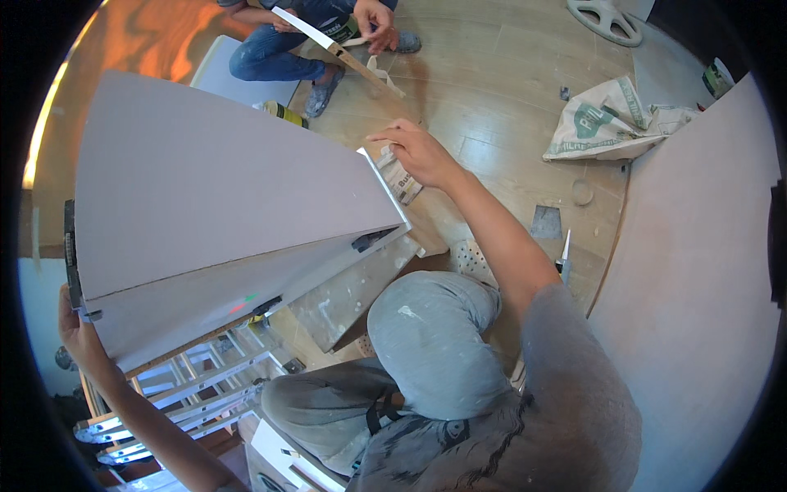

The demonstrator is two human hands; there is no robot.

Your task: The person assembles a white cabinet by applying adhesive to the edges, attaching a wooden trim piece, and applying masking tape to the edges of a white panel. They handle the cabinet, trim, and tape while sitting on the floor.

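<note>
White box (221,180) lies in front of you and to your left, its broad face turned up, slanting across the picture with its near side over a grey plank (324,310). Judging by its form, the big panels are already joined. Two dark fittings (374,239) sit along the near side, and a black strip (72,254) stands at the far left end. What seems unfinished is the brown edge (176,357) along the bottom, which shows bare.

Your left hand (75,332) is at the lower left corner, just below that strip; its fingertips are hidden, so you cannot tell how firmly it grips. Your right hand (424,160) is beside the right end, fingers loosely stretched, with nothing clearly pinched.

A printed packet (403,184) lies below your right hand, close against that end, and a ladder (217,375) crowds the space under the left side. Beyond the box, a co-worker (275,61) holds a narrow white board (307,26). To your right are a crumpled sack (602,123), a nozzle tube (566,250) and a large pale panel (697,271), which limits room on that side.
</note>
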